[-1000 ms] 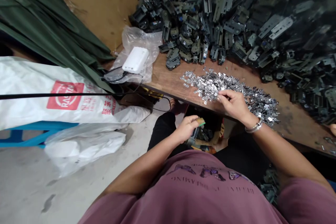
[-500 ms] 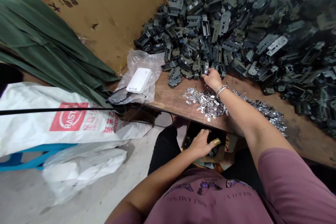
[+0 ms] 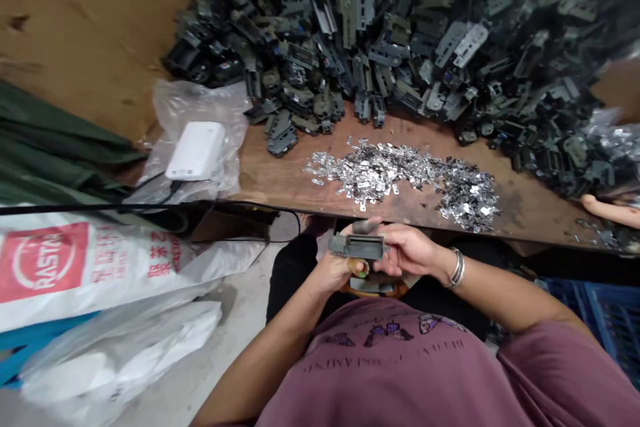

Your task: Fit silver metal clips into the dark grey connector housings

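Observation:
Both my hands are closed on one dark plastic part (image 3: 358, 245), held level just below the wooden table's edge (image 3: 280, 188). My left hand (image 3: 334, 269) grips its left end; a taped finger shows under it. My right hand (image 3: 407, 250), with a metal bangle on the wrist, pinches its right end. Just beyond, on the table, lies a spread of small shiny metal clips (image 3: 400, 173). Behind those rises a big heap of dark plastic parts (image 3: 400, 33).
A white box (image 3: 195, 150) sits on a clear plastic bag at the table's left end, with a black cable running off it. White sacks (image 3: 90, 267) and green sheeting (image 3: 55, 147) lie left. Another person's fingers (image 3: 607, 209) show at right. A blue crate (image 3: 600, 313) stands lower right.
My right hand has come back from the dark heap with a part. My left hand rose from the box under the table to meet it. The view shifted right.

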### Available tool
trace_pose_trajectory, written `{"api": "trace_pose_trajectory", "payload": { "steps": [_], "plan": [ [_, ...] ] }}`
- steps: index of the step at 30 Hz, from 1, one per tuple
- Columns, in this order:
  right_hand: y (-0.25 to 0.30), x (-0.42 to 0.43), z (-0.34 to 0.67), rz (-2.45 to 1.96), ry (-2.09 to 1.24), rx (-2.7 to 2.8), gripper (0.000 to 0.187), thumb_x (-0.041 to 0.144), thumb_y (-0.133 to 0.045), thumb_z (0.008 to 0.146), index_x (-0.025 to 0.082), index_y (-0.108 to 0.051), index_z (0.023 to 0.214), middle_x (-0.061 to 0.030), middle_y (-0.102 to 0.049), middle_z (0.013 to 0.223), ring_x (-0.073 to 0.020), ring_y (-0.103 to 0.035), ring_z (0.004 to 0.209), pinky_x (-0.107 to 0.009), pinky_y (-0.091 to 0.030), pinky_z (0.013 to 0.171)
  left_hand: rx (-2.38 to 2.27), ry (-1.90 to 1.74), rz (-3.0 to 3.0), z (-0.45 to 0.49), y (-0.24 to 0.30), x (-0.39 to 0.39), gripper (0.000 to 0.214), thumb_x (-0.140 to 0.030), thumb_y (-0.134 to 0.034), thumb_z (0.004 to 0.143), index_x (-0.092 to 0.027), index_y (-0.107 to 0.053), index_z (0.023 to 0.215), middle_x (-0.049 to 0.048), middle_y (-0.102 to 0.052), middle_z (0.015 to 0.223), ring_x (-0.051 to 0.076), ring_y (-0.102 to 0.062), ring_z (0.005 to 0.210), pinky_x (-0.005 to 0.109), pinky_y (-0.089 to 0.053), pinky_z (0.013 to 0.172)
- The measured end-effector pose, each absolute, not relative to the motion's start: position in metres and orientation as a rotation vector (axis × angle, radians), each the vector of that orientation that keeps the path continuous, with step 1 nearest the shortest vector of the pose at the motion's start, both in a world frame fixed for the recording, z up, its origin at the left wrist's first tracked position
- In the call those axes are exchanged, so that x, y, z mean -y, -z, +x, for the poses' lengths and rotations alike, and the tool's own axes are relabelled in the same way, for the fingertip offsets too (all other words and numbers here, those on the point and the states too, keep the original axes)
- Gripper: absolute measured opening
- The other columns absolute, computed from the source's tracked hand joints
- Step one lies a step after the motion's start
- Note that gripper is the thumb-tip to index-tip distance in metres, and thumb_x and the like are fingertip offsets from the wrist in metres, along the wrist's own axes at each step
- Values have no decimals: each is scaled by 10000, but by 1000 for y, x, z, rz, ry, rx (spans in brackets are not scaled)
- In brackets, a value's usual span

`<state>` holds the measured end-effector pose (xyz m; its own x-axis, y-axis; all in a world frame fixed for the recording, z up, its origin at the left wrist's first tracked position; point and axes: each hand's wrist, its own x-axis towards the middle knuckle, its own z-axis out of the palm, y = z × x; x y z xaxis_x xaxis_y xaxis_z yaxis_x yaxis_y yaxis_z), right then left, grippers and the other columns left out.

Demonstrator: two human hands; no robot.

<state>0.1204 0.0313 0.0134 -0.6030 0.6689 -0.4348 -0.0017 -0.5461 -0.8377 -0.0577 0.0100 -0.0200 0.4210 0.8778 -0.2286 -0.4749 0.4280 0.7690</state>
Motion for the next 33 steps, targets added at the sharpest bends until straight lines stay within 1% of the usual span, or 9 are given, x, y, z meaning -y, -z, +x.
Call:
{"api": "trace_pose_trajectory", "payload": {
  "steps": [2, 7, 10, 14, 18, 24, 28, 30, 33],
  "plan": [
    [-10, -17, 143, -1221, -1872, 1436, 349, 480, -475, 898, 167, -625, 861, -30, -655, 650, -117, -531, 460, -223, -414, 437, -737, -934, 659, -50, 18, -8, 626, -495, -914, 452, -168, -695, 939, 76, -721, 887, 267, -685, 908, 314, -545, 706],
    [-6, -36, 211, -1672, -444, 2011, 180, 270, -534, 890, 178, -680, 939, -83, -680, 880, -204, -631, 819, -316, -494, 769, -918, -961, 611, -29, 13, -9, 400, -400, -885, 549, -137, -665, 755, 33, -690, 717, 207, -702, 669, 285, -551, 576],
    [-2, -57, 221, -1870, -180, 2297, 211, 239, -538, 893, 158, -706, 993, -132, -676, 1010, -240, -629, 938, -311, -475, 805, -959, -929, 665, -16, 12, -10, 397, -399, -870, 577, -122, -687, 795, 52, -710, 777, 203, -708, 655, 245, -523, 511],
    [-2, -72, 210, -2004, -198, 2473, 249, 220, -484, 924, 156, -725, 919, -127, -706, 996, -229, -646, 917, -279, -451, 762, -1003, -904, 793, -8, 12, -11, 380, -389, -854, 610, -117, -700, 827, 63, -714, 806, 185, -698, 670, 223, -501, 500],
    [-4, -75, 207, -1985, -420, 2500, 257, 221, -484, 933, 221, -741, 949, -59, -741, 997, -220, -666, 927, -274, -442, 764, -1078, -929, 884, -10, 10, -10, 375, -417, -840, 619, -126, -681, 793, 42, -689, 756, 145, -641, 626, 226, -489, 510],
    [2, -71, 214, -1864, -424, 2448, 237, 274, -530, 942, 232, -716, 1083, -54, -731, 1101, -207, -661, 987, -277, -456, 831, -1143, -948, 927, -10, 13, -11, 400, -384, -859, 582, -150, -624, 805, -10, -637, 722, 96, -528, 558, 237, -476, 523],
    [4, -64, 208, -1801, -407, 2455, 160, 215, -569, 900, 179, -719, 941, -86, -734, 985, -209, -660, 903, -282, -453, 776, -1147, -985, 1014, -9, 15, -11, 383, -324, -856, 587, -158, -608, 828, -12, -657, 760, 117, -580, 670, 259, -509, 676],
    [0, -57, 202, -1669, -528, 2351, 132, 183, -567, 882, 166, -698, 894, -61, -728, 881, -177, -653, 799, -261, -449, 724, -1145, -999, 1052, -9, 14, -11, 386, -310, -857, 585, -162, -597, 829, -15, -666, 774, 124, -597, 711, 273, -509, 745],
    [-12, -43, 192, -1483, -770, 2191, 101, 148, -572, 842, 168, -671, 842, -2, -691, 724, -123, -608, 626, -225, -423, 619, -1138, -1013, 1105, -11, 14, -10, 420, -351, -861, 579, -174, -570, 824, -28, -650, 758, 122, -590, 696, 263, -503, 717]
  ]
}}
